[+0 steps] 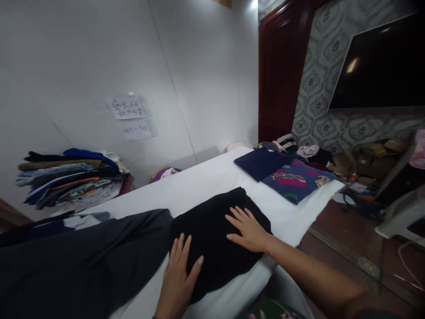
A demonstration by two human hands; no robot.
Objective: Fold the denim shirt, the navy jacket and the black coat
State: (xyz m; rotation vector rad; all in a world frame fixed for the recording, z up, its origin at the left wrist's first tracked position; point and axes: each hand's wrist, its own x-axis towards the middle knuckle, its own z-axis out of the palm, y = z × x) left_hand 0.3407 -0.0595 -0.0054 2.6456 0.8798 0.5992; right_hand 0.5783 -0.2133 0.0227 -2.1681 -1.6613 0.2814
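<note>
A folded black garment (212, 235) lies on the white-covered table in front of me. My right hand (247, 230) rests flat on its right part, fingers spread. My left hand (179, 274) lies on its left edge with the fingers stretched out and the thumb apart. Neither hand grips anything. A large dark grey garment (83, 257) is spread to the left, its right end against the black one. Farther right on the table are a folded navy garment (262, 163) and a folded blue-purple patterned garment (295, 179).
A tall stack of folded clothes (76, 177) stands at the back left by the white wall (206, 79). The white table cover (212, 175) runs to the right. Cardboard boxes (375, 161) and a pale plastic stool (401, 217) are on the right, below a wall-mounted screen (381, 66).
</note>
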